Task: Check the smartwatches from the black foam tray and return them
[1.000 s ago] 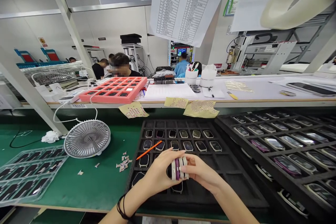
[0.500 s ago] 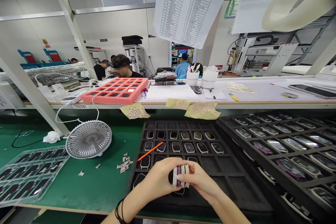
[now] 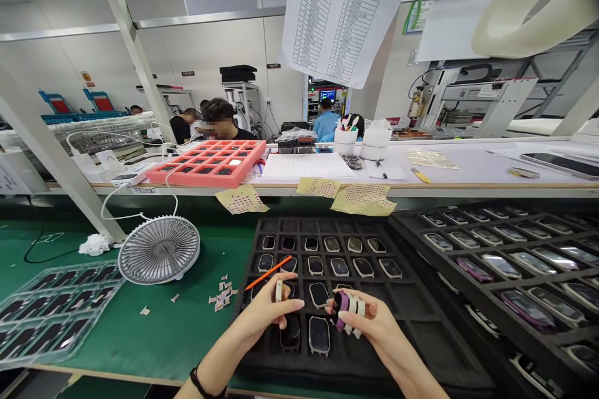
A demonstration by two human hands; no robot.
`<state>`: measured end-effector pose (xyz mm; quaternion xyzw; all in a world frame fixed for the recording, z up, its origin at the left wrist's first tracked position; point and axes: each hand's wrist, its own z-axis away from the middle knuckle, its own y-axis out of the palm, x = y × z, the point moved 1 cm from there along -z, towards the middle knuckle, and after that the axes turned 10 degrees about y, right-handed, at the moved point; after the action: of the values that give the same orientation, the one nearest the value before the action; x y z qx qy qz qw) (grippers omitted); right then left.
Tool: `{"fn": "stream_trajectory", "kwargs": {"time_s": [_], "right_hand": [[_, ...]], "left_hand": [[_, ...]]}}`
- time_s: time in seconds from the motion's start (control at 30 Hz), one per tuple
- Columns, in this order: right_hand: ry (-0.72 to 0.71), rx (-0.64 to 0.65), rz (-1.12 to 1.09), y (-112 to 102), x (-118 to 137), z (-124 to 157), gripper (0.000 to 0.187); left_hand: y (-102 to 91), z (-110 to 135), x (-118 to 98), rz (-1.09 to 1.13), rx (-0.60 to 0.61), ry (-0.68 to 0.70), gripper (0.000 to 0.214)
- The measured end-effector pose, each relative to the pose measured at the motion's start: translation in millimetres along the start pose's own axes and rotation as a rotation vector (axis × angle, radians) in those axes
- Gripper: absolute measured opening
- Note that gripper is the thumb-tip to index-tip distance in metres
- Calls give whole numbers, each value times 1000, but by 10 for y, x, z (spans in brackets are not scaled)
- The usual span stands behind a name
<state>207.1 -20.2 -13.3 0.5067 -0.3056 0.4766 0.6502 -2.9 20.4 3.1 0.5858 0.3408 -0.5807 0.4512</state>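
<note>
Both my hands are above a black foam tray (image 3: 428,338) whose pockets hold several smartwatch bodies. My left hand (image 3: 262,313) is closed around one pale watch body (image 3: 279,292), seen edge-on between thumb and fingers. A short stack of watch bodies (image 3: 345,308), one purple and the others whitish, is gripped by my right hand (image 3: 381,323). Below and between the hands, a dark-faced watch body (image 3: 319,335) lies in its pocket. An orange stick (image 3: 268,272) rests across the tray just beyond my left hand.
Another foam tray (image 3: 496,253) of watch bodies overlaps stacked trays on the right. A round grey fan (image 3: 160,249), small paper scraps (image 3: 223,295) and a clear plastic tray (image 3: 100,305) sit at left. A shelf edge (image 3: 281,189) runs across behind, with a pink foam tray (image 3: 229,179) on it.
My hands have moved apart. The left has drawn away leftward with one pale watch body from the stack, while the right has shifted right with the rest.
</note>
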Motion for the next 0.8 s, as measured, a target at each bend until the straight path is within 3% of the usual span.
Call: {"fn": "stream_trajectory", "kwargs": {"time_s": [0.1, 0.2, 0.43, 0.53, 0.6, 0.73, 0.8], "right_hand": [[-3, -68, 7, -73, -73, 5, 48], [-20, -97, 10, -107, -133, -1, 48], [-63, -92, 10, -122, -191, -19, 47], [-59, -98, 22, -136, -212, -25, 47], [-54, -99, 43, -157, -228, -36, 48], [-35, -60, 74, -204, -263, -63, 47], [-30, -51, 70, -216, -270, -66, 47]], "left_hand": [[-6, 15, 12, 297, 27, -141, 41], [21, 24, -33, 470, 56, -178, 37], [153, 59, -254, 491, 170, -96, 37], [231, 177, -421, 316, 155, 87, 27], [270, 319, -579, 78, 158, 278, 22], [288, 701, -928, -415, 83, 829, 19], [289, 891, -1032, -538, 51, 1011, 32]]}}
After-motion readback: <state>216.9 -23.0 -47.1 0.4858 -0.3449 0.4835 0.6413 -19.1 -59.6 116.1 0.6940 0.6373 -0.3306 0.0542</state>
